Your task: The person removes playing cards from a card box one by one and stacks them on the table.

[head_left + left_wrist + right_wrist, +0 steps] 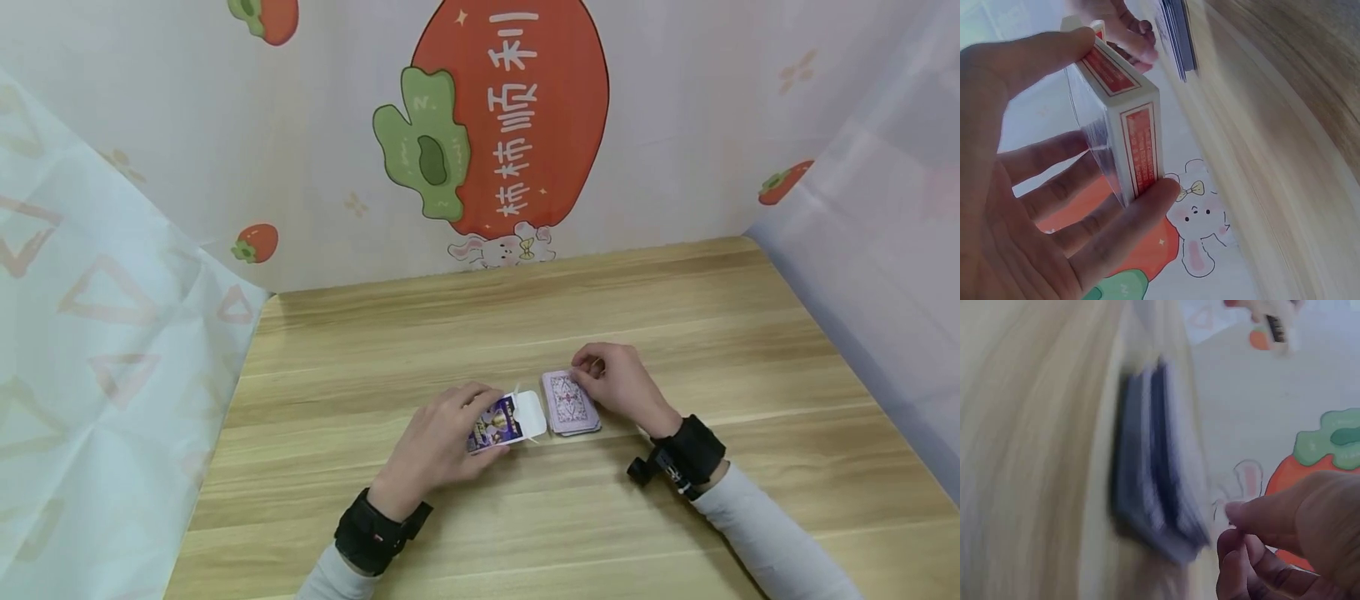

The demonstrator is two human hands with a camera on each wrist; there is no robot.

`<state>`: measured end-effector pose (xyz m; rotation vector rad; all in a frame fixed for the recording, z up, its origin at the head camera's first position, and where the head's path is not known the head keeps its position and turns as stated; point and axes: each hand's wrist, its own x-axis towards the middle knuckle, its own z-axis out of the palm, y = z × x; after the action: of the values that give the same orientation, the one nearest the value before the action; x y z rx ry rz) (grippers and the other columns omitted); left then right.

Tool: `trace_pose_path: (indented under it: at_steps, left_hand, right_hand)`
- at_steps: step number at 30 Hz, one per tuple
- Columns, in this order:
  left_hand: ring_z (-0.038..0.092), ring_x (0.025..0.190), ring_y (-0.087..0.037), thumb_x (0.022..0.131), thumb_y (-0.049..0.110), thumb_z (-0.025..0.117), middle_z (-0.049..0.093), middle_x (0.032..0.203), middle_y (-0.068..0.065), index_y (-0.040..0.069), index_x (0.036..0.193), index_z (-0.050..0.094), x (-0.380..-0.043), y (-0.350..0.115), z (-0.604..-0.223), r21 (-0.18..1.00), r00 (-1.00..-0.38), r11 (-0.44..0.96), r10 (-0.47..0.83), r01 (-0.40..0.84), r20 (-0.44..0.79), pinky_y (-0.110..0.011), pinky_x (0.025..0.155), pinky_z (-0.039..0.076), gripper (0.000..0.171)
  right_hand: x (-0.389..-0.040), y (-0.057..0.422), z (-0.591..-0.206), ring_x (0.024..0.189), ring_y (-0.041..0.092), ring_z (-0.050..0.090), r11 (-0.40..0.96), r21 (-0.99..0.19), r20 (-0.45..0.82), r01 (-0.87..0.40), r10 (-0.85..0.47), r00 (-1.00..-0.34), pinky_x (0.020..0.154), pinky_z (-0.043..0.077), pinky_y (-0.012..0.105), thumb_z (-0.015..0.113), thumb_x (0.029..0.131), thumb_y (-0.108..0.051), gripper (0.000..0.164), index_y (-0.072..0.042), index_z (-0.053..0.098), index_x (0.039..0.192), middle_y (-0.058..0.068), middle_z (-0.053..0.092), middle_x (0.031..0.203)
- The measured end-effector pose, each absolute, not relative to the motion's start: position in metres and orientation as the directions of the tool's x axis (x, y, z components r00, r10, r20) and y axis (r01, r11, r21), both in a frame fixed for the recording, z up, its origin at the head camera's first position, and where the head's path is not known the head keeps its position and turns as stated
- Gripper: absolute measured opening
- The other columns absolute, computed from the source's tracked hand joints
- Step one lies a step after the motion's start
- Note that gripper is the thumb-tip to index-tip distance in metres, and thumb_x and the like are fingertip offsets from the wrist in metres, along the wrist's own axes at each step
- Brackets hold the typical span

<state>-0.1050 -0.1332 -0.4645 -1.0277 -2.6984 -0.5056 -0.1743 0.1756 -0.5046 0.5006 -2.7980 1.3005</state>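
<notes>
**Hands at the card box and the deck**

The left hand (438, 442) grips a card box (497, 423) with its flap open, thumb on top and fingers beneath. Just right of it, the deck of cards (571, 403) lies on the table (465, 333); the right hand (618, 385), fingers curled, touches its far corner.

The near half of the card box (501, 423) is hidden under the left hand (442, 446) in the head view. In the right wrist view the deck of cards (1157, 481) is smeared by motion blur; whether it is touched by the right hand (1285, 550), cut off at the frame's lower edge, cannot be told. Print on the box is too small to be read.
</notes>
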Motion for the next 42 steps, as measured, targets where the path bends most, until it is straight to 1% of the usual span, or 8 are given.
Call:
trace_pose_path:
  at_steps: [6,12,17,24,28,32,36,42]
  left_hand:
    - [0.068,0.114,-0.021,0.081,0.042,0.091,0.067,0.131,-0.003,0.013,0.141,0.067,-0.103,-0.131,-0.465,0.253,-0.718,0.673,0.63,0.695,0.297,-0.036,0.09,0.061,0.071]
    - [0.066,0.12,-0.021,0.082,0.036,0.092,0.067,0.134,-0.004,0.013,0.141,0.066,-0.1,-0.129,-0.466,0.264,-0.674,0.62,0.674,0.739,0.302,-0.036,0.093,0.061,0.068]
    - [0.062,0.129,-0.022,0.084,0.029,0.09,0.065,0.137,-0.003,0.014,0.142,0.065,-0.099,-0.129,-0.464,0.269,-0.642,0.583,0.71,0.767,0.291,-0.037,0.104,0.057,0.065]
    - [0.058,0.134,-0.024,0.084,0.022,0.088,0.063,0.14,-0.003,0.012,0.143,0.064,-0.101,-0.129,-0.465,0.254,-0.626,0.572,0.726,0.78,0.285,-0.036,0.108,0.055,0.064]
    - [0.056,0.138,-0.03,0.082,0.027,0.086,0.06,0.148,-0.007,0.011,0.146,0.061,-0.101,-0.128,-0.466,0.235,-0.668,0.626,0.68,0.744,0.304,-0.044,0.112,0.052,0.07]
    - [0.054,0.139,-0.035,0.084,0.048,0.082,0.053,0.158,-0.01,0.011,0.152,0.055,-0.101,-0.126,-0.466,0.239,-0.749,0.714,0.586,0.658,0.308,-0.05,0.106,0.056,0.082]
    - [0.054,0.139,-0.034,0.086,0.064,0.077,0.049,0.161,-0.011,0.011,0.156,0.05,-0.1,-0.126,-0.466,0.24,-0.803,0.773,0.517,0.587,0.297,-0.05,0.102,0.058,0.092]
    - [0.059,0.132,-0.032,0.082,0.058,0.081,0.055,0.152,-0.013,0.007,0.153,0.05,-0.101,-0.127,-0.467,0.267,-0.817,0.782,0.477,0.563,0.324,-0.047,0.103,0.057,0.093]
  right_hand:
    - [-0.162,0.165,-0.494,0.087,0.017,0.075,0.437,-0.855,0.121,-0.28,-0.357,-0.926,0.078,0.061,0.027,0.075,0.1,-0.015,0.013,-0.006,0.079,0.109,0.008,0.079,0.103]
    - [-0.145,0.147,-0.486,0.093,0.023,0.077,0.293,-0.948,-0.042,-0.122,-0.497,-0.867,0.079,0.063,0.035,0.068,0.106,-0.031,0.022,-0.012,0.076,0.111,0.006,0.076,0.108]
    - [-0.14,0.137,-0.487,0.096,0.022,0.074,0.243,-0.966,-0.063,-0.092,-0.561,-0.825,0.082,0.062,0.032,0.07,0.105,-0.022,0.012,-0.011,0.073,0.102,0.007,0.072,0.108]
    - [-0.138,0.136,-0.486,0.088,0.02,0.073,0.245,-0.961,-0.038,-0.129,-0.579,-0.814,0.075,0.061,0.029,0.074,0.101,-0.015,0.008,-0.01,0.072,0.095,0.007,0.071,0.101]
    - [-0.138,0.137,-0.485,0.088,0.02,0.073,0.253,-0.965,-0.083,-0.067,-0.539,-0.838,0.073,0.062,0.033,0.074,0.101,-0.016,0.012,-0.005,0.073,0.096,0.012,0.07,0.103]
    - [-0.137,0.137,-0.486,0.092,0.022,0.076,0.217,-0.976,-0.135,0.027,-0.501,-0.855,0.075,0.065,0.041,0.074,0.102,-0.017,0.016,-0.001,0.073,0.1,0.015,0.068,0.112]
    - [-0.137,0.135,-0.487,0.094,0.025,0.077,0.176,-0.983,-0.135,0.05,-0.515,-0.846,0.08,0.065,0.047,0.073,0.102,-0.016,0.015,-0.001,0.073,0.102,0.017,0.067,0.115]
    - [-0.134,0.131,-0.488,0.095,0.026,0.076,0.145,-0.986,-0.143,0.077,-0.531,-0.835,0.082,0.065,0.049,0.07,0.102,-0.011,0.011,-0.001,0.072,0.102,0.016,0.067,0.113]
